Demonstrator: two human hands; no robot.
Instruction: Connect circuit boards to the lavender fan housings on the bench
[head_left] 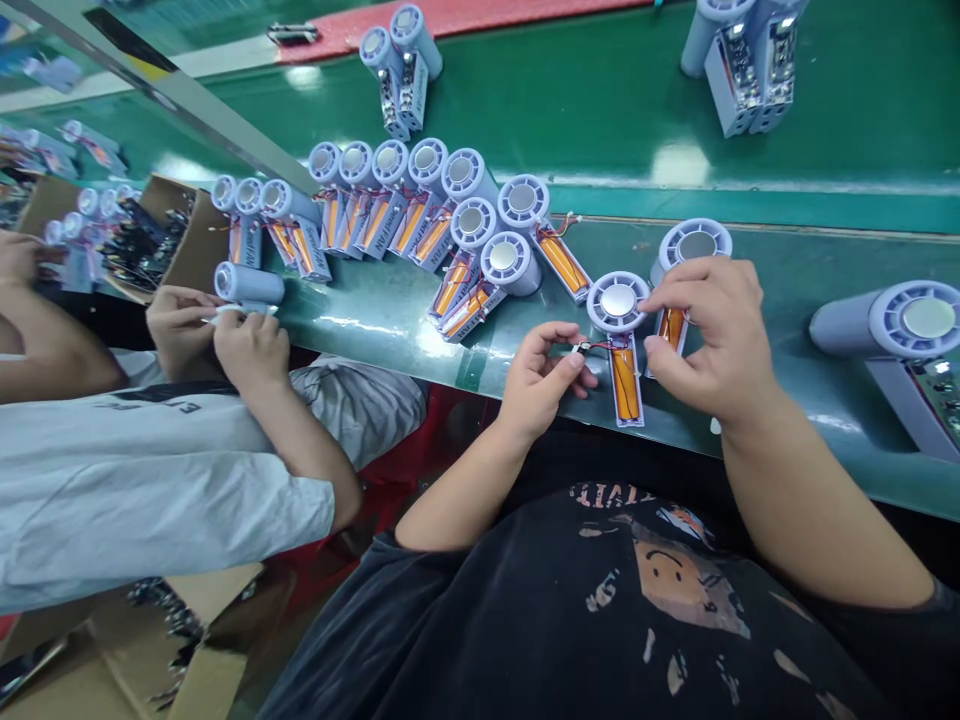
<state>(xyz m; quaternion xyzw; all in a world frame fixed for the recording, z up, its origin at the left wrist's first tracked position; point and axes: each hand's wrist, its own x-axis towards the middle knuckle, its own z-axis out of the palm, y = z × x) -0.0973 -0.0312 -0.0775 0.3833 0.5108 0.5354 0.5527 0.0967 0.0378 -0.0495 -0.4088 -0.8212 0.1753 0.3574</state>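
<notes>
The counter (825,410) looks glossy, the fan (624,352) on it smooth plastic, the shirt (510,620) beside it matt cloth.

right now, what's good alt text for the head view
A person's left hand holds a wired connector of a lilac fan unit on a green workbench; the right hand, open, is beside its round head. More units cluster to the left, near a co-worker's hands.

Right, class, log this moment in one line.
left hand: holding small white plastic connector | right hand: at rim of round lilac plastic fan head | orange cylindrical battery: exposed
</notes>
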